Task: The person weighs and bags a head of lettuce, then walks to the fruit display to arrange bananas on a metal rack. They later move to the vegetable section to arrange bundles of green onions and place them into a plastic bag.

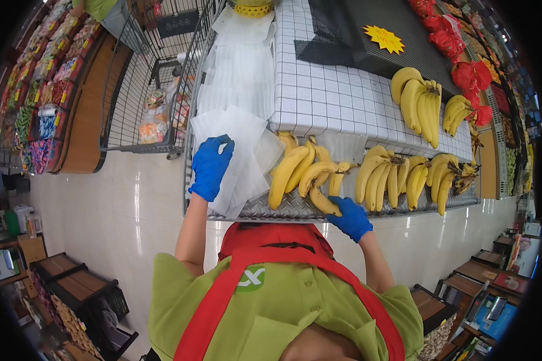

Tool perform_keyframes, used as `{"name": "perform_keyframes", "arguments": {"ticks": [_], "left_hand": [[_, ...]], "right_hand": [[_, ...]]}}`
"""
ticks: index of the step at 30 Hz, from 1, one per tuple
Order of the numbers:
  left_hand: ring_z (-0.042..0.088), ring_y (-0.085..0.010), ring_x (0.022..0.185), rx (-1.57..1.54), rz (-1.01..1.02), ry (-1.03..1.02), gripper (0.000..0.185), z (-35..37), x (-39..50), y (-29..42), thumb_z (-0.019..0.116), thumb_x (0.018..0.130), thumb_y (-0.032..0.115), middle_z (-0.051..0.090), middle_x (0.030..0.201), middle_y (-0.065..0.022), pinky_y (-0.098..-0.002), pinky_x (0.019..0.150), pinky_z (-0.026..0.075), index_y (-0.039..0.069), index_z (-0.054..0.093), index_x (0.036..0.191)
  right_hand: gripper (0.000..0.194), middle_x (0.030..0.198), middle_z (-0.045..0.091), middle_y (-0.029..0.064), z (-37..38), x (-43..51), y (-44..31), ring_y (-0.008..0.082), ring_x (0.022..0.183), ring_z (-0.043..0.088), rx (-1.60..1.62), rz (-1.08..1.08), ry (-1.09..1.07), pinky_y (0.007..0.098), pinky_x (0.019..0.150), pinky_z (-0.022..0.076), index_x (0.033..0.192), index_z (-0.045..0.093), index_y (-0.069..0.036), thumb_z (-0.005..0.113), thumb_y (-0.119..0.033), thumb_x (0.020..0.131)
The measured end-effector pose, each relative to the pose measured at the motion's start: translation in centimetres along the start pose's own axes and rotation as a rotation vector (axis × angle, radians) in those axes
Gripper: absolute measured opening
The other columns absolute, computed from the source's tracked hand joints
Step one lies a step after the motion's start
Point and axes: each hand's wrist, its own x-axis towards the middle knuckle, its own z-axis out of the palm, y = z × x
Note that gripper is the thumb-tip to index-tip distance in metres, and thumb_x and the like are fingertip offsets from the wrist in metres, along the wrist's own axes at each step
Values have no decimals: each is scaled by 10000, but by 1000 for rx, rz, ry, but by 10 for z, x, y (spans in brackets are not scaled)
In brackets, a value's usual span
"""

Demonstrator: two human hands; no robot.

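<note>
My left hand (211, 166), in a blue glove, is over white foam sheets (235, 131) at the left of the display, thumb and fingertips curled together; whether it pinches a sheet is unclear. My right hand (350, 218), also gloved in blue, touches the lower end of a banana (324, 202) at the front edge. Loose bananas (288, 177) lie between my hands, partly on foam. Farther right along the metal tread-plate shelf (257, 208) are several banana bunches (378, 180). Two more bunches (422, 101) lie on the raised back part.
A raised block with a white checked cover (323, 99) stands behind the bananas, with black mesh (366, 27) and a yellow star-shaped sign (384, 39) on top. A wire shopping cart (156, 81) holding packages stands at the left. Beyond it, another person (101, 9) is near packaged goods (54, 85).
</note>
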Motion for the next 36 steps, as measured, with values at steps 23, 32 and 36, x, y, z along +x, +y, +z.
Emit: {"name": "perform_keyframes", "arguments": {"ticks": [23,32,36], "left_hand": [[406,-382,1309,460,371,178,684,129,335,35,735,780,327,435,1447,-133,-537,1033,342,146,493,1393],[559,-291,1097,622,388,183,419,165,367,22,677,812,390,679,1119,-66,-482,922,387,187,645,1178],[580,-269,1079,671,490,328,239,178,384,6,635,823,254,701,1005,-51,-504,921,380,187,687,1046]], "right_hand": [[535,1046,613,192,-17,7,-28,410,945,632,-22,239,-128,485,830,518,1223,608,-157,715,-419,769],[499,943,694,186,-21,11,-37,373,899,661,20,297,-151,471,787,524,1145,627,-114,717,-407,752],[480,945,695,181,-21,9,-37,372,898,663,-2,289,-157,470,786,524,1127,629,-122,702,-421,760]]}}
